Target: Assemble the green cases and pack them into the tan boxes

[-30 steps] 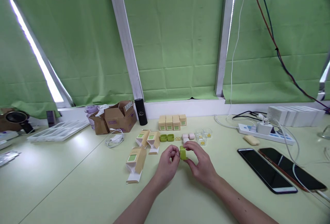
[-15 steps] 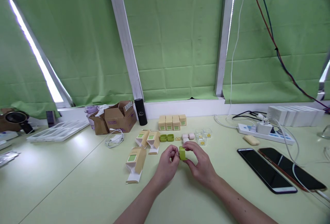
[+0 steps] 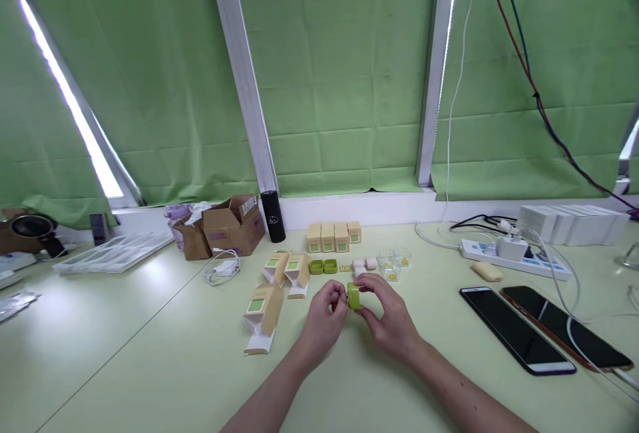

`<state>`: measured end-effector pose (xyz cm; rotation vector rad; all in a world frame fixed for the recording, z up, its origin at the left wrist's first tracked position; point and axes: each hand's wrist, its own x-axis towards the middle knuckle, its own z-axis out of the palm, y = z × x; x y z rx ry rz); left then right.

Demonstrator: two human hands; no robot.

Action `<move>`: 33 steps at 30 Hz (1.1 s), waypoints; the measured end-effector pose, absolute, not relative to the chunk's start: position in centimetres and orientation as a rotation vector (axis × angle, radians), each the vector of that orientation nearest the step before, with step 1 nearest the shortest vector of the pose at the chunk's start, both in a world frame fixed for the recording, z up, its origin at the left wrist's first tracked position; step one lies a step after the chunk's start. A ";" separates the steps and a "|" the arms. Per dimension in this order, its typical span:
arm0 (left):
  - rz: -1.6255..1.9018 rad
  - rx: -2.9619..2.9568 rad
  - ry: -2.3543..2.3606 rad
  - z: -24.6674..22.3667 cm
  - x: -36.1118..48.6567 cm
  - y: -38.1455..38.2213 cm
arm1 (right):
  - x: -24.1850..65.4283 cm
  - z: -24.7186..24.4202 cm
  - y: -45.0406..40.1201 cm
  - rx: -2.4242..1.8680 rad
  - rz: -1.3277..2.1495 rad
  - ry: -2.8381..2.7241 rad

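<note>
A small green square case (image 3: 354, 296) is held on its edge between the thumb and fingers of my right hand (image 3: 392, 313). Close against the case's left side, the fingertips of my left hand (image 3: 327, 313) are pinched together; what they hold, if anything, is too small to make out. Beyond my hands lie two green trays (image 3: 323, 266), small yellow pieces (image 3: 345, 268), several pale pink-white blocks (image 3: 370, 263) and several clear cups (image 3: 392, 274) with yellow in them. Three opened cardboard boxes (image 3: 264, 310) with green labels lie to the left.
Several closed small boxes (image 3: 327, 237) stand farther back, near a black cylinder (image 3: 272, 216) and a brown carton (image 3: 232, 227). A white cable (image 3: 222, 268) lies coiled at left. Two phones (image 3: 516, 330) and a power strip (image 3: 542, 267) with cables are on the right.
</note>
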<state>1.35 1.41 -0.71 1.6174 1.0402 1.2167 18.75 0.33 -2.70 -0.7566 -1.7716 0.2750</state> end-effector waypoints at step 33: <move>1.265 1.610 1.068 -0.5 1.4 1.3 | 19.0 -2.5 0.4 -0.760 0.292 -1.753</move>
